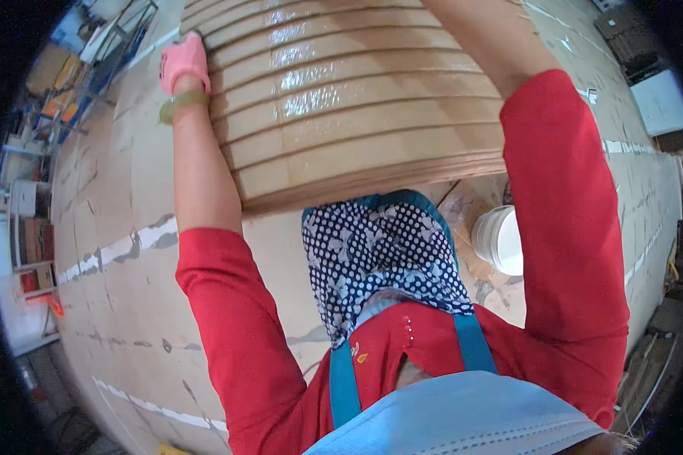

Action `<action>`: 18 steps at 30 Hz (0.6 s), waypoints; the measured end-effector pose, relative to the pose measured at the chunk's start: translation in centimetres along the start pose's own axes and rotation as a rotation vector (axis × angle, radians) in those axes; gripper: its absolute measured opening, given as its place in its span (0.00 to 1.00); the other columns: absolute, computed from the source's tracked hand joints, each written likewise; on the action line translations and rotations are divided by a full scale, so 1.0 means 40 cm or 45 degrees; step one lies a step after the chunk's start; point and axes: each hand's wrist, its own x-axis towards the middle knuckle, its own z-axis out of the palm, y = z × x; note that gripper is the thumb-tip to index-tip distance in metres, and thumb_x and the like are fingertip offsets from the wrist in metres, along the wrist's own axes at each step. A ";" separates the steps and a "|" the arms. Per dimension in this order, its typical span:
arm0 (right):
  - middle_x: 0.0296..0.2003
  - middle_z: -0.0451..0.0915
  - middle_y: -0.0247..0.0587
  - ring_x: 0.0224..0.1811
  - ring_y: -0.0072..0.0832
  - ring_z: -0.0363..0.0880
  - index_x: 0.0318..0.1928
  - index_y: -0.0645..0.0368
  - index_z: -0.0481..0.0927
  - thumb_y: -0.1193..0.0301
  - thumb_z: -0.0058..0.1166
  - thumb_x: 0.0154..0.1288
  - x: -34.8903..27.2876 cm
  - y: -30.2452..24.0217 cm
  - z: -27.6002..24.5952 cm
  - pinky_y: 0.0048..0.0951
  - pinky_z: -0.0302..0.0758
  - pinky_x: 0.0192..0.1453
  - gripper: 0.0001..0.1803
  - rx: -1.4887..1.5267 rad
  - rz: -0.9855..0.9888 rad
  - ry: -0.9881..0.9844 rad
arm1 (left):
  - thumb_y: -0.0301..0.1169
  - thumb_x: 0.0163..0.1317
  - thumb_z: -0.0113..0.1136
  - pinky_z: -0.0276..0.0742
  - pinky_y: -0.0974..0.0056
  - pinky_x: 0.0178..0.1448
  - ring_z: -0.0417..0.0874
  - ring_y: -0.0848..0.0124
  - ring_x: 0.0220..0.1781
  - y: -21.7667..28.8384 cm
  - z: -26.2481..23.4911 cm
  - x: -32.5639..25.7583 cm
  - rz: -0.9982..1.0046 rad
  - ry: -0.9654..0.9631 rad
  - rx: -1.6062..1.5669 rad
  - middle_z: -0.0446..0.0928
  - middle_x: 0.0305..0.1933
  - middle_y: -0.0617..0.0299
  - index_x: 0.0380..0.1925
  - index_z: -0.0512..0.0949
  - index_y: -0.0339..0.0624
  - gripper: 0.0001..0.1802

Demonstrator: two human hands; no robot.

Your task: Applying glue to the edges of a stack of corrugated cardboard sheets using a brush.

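Observation:
A fanned stack of pale wooden sheets (372,152) lies in front of me, each sheet overlapping the one behind it like a step. Wet-looking gloss shines along the middle of the exposed strips. My left hand (185,61), in a pink glove with a greenish bangle at the wrist, is at the stack's far left edge. Its fingers look bent in and closed against that edge, though their tips are partly hidden. Over the right side of the stack reaches my right forearm (493,38); the hand itself lies beyond the upper edge of the picture.
Right of my apron (387,243) stands a white bucket (499,241) on the floor. White lines cross the worn, stained floor (129,303). Shelves and racks (34,235) line the far left, while dark stacked goods (628,38) and a white box (660,102) stand at the far right.

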 end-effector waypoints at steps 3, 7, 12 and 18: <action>0.23 0.75 0.37 0.27 0.26 0.73 0.29 0.59 0.77 0.62 0.55 0.49 -0.104 -0.009 0.029 0.33 0.70 0.31 0.12 0.281 -0.083 -0.008 | 0.51 0.51 0.47 0.68 0.56 0.56 0.76 0.48 0.52 -0.025 0.031 0.040 0.029 0.041 -0.011 0.73 0.49 0.37 0.41 0.76 0.26 0.34; 0.21 0.73 0.33 0.27 0.22 0.74 0.28 0.57 0.75 0.62 0.55 0.54 -0.400 -0.116 0.017 0.34 0.71 0.32 0.11 0.622 0.024 -0.530 | 0.42 0.54 0.44 0.72 0.51 0.52 0.78 0.48 0.47 -0.156 0.073 0.105 -0.063 0.145 0.059 0.77 0.44 0.41 0.39 0.78 0.35 0.23; 0.23 0.75 0.38 0.27 0.26 0.74 0.30 0.61 0.77 0.68 0.56 0.56 -0.532 -0.157 -0.056 0.30 0.71 0.35 0.08 0.438 -0.217 -0.676 | 0.42 0.55 0.43 0.74 0.52 0.50 0.79 0.49 0.46 -0.082 0.099 0.107 0.123 0.162 0.162 0.78 0.43 0.41 0.37 0.79 0.35 0.24; 0.21 0.75 0.42 0.25 0.33 0.77 0.29 0.60 0.76 0.61 0.55 0.53 -0.326 -0.258 -0.042 0.35 0.72 0.32 0.14 -0.084 0.069 -0.103 | 0.39 0.57 0.41 0.75 0.51 0.47 0.79 0.51 0.47 -0.092 0.100 0.108 0.049 0.246 0.021 0.78 0.43 0.41 0.36 0.80 0.35 0.22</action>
